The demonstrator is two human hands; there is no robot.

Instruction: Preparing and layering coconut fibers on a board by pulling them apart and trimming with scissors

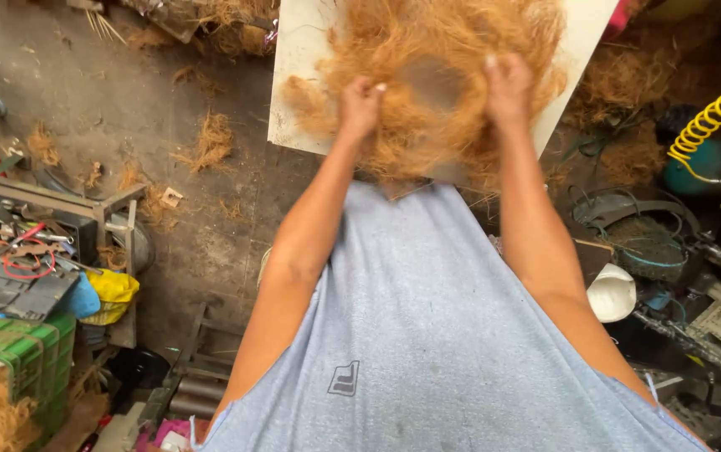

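Closest in, the person's blue-grey shirt (427,335) fills the lower view, both arms stretched toward twelve o'clock. The left hand (360,107) and right hand (507,88) are fisted into one tangled mass of orange-brown fibre (436,125), gripping it at nine and three o'clock, equally near. The wad lies on the pale board (298,84) serving as bench. Beyond it, loose fibre litters the floor (126,84).
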